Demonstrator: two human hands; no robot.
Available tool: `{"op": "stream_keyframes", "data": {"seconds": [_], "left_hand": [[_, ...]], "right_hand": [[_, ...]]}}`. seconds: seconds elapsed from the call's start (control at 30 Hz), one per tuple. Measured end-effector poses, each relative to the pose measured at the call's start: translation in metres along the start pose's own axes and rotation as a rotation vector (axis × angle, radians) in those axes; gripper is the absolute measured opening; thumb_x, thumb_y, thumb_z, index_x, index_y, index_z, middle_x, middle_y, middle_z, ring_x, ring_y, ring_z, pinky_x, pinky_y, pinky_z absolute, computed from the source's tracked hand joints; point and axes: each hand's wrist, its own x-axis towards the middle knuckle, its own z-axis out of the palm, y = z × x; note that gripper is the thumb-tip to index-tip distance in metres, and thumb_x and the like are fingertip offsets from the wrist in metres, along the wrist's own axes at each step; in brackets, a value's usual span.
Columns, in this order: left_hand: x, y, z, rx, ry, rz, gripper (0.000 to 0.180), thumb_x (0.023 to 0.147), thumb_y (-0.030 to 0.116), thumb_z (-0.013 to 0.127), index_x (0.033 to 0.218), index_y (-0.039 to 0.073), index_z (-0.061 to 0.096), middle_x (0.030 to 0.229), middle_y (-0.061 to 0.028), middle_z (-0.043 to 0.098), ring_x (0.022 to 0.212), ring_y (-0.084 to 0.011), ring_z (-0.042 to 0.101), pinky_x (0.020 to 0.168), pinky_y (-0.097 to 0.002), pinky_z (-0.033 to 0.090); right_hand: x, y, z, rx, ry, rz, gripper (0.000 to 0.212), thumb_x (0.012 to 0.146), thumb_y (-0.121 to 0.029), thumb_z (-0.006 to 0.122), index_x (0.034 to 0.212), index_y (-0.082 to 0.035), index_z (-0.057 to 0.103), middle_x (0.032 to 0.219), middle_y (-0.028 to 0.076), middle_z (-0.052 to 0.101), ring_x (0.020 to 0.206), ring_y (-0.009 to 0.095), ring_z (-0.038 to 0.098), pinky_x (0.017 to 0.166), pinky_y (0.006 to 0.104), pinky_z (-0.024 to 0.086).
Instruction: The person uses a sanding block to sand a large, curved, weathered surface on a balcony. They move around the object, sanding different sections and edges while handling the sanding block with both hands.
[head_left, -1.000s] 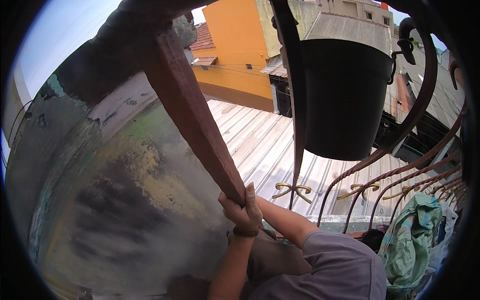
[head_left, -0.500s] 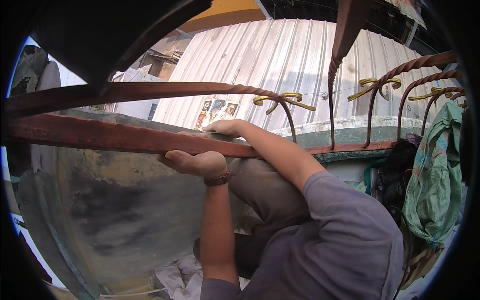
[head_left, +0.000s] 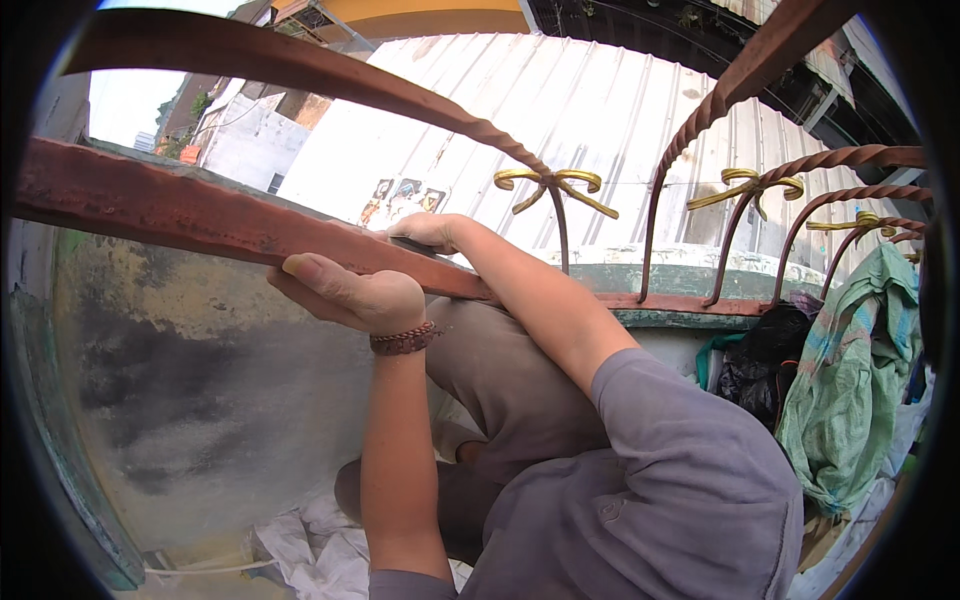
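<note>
A flat, reddish-brown metal rail (head_left: 190,214) runs across in front of me, its paint rough and uneven. My left hand (head_left: 350,295), with a braided bracelet at the wrist, holds the rail from its near side and underneath, thumb along the face. My right hand (head_left: 428,231) reaches over to the rail's far side, its fingers bent and partly hidden. Under those fingers shows a dark edge of something too small to name. Twisted bars with gold bow-shaped ornaments (head_left: 553,186) rise from the same railing.
A stained wall (head_left: 190,380) stands below the rail at left, with white cloth (head_left: 315,545) at its foot. On the right hang a green woven sack (head_left: 850,390) and a black plastic bag (head_left: 757,365). Beyond the railing lies a corrugated metal roof (head_left: 560,110).
My view has shifted, so rail and hands appear farther left, and the dark shape at upper left is gone. Both hands stay at about the same place along the rail.
</note>
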Motion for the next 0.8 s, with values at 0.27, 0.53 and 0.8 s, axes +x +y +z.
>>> {"op": "stream_keyframes", "data": {"seconds": [0.27, 0.53, 0.8], "left_hand": [[0.001, -0.006, -0.004, 0.005, -0.008, 0.099, 0.056, 0.101, 0.052, 0.028, 0.100, -0.002, 0.040, 0.087, -0.0111, 0.047, 0.066, -0.0145, 0.054, 0.049, -0.0242, 0.050], [0.006, -0.011, -0.009, -0.004, -0.064, 0.129, 0.059, 0.099, 0.055, 0.028, 0.105, -0.003, 0.040, 0.089, -0.0132, 0.048, 0.068, -0.0155, 0.060, 0.051, -0.0250, 0.056], [0.008, -0.003, 0.001, 0.065, -0.050, 0.162, 0.069, 0.095, 0.065, 0.023, 0.104, -0.002, 0.038, 0.074, -0.0103, 0.053, 0.061, -0.0168, 0.064, 0.047, -0.0252, 0.058]], "right_hand": [[0.010, 0.009, 0.003, 0.094, 0.004, -0.041, 0.044, 0.097, -0.035, 0.052, 0.117, 0.002, 0.062, 0.117, 0.014, 0.064, 0.100, 0.017, 0.062, 0.084, 0.0318, 0.049], [0.023, 0.014, 0.002, 0.003, -0.020, -0.036, 0.038, 0.098, -0.030, 0.044, 0.123, -0.005, 0.059, 0.121, 0.010, 0.062, 0.105, 0.017, 0.059, 0.092, 0.0351, 0.044], [0.025, 0.018, -0.008, 0.108, -0.003, -0.091, 0.037, 0.095, -0.029, 0.055, 0.120, -0.003, 0.062, 0.116, 0.009, 0.065, 0.097, 0.015, 0.064, 0.083, 0.0305, 0.051]]}}
